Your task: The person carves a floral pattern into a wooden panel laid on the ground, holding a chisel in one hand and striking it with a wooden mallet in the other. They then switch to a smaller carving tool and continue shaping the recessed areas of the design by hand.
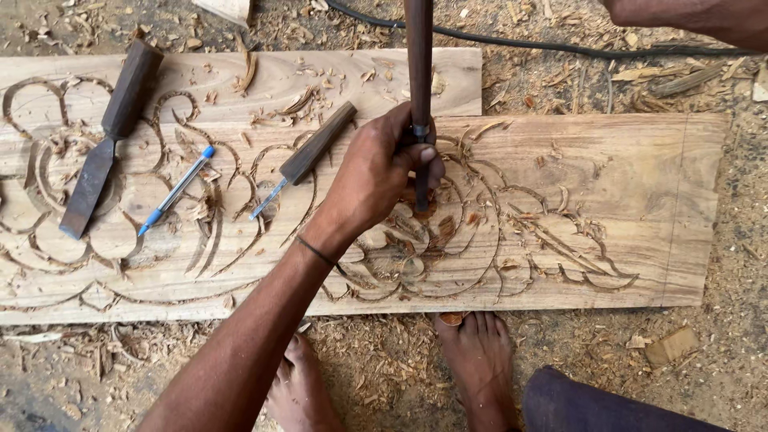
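Wood carving under a held chisel

Wood is being carved on a long plank laid on a floor strewn with shavings. A chisel is held upright near the plank's middle, its tip hidden in the scroll pattern. The left hand is wrapped round its shaft, fingers pressed together in a closed grip. Only a forearm of the right hand is seen beyond the plank's far edge; its fingers cannot be told.

On the plank's left part lie a flat chisel, a blue pen and a small gouge, apart from each other.

A slip is judged possible: a tilted shaft could let the edge skate across the grain and spoil a curl. Two bare feet rest just beside the plank's near edge, where a runaway tool could reach. The chisel's top is cut off by the frame.
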